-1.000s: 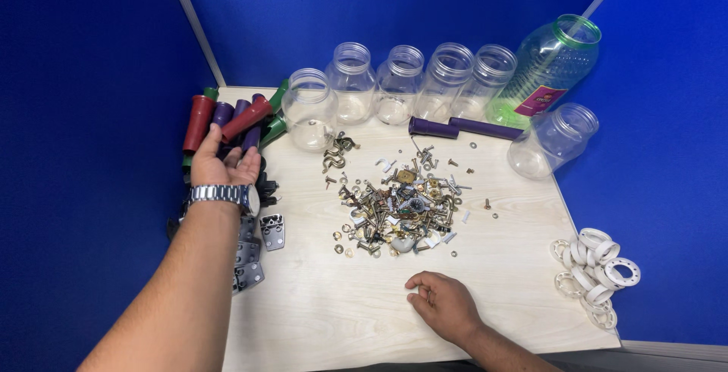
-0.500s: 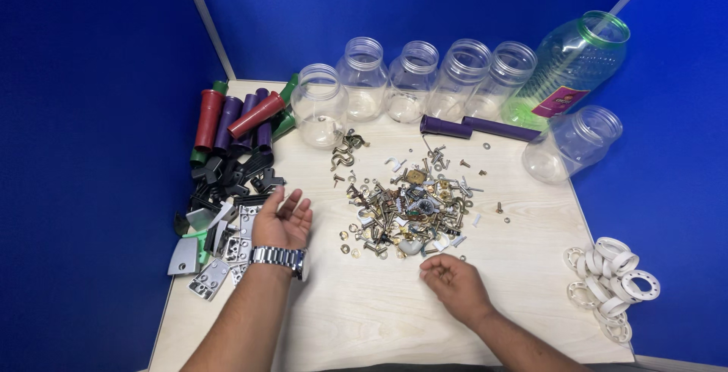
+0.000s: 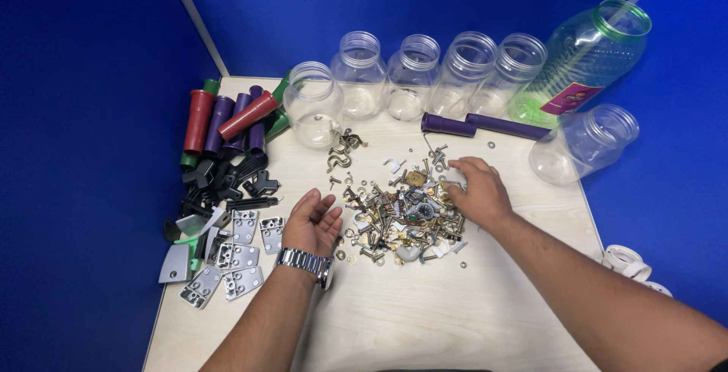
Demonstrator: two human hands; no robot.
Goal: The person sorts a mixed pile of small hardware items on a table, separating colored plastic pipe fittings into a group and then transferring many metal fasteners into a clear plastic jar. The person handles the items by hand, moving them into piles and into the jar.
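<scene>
On the pale table (image 3: 425,319), a heap of mixed screws and hooks (image 3: 398,213) lies central; right hand (image 3: 474,190) rests on its right edge, fingers curled, grip unclear; left hand (image 3: 312,224) lies palm-up, spread, empty, beside grey metal plates (image 3: 235,254).

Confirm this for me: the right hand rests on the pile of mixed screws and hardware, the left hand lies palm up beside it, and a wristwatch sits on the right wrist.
One detail is wrong. The head view shows the wristwatch on the left wrist, not the right. The rest holds: the right hand rests on the pile of mixed screws and hardware, and the left hand lies palm up beside it.
</scene>
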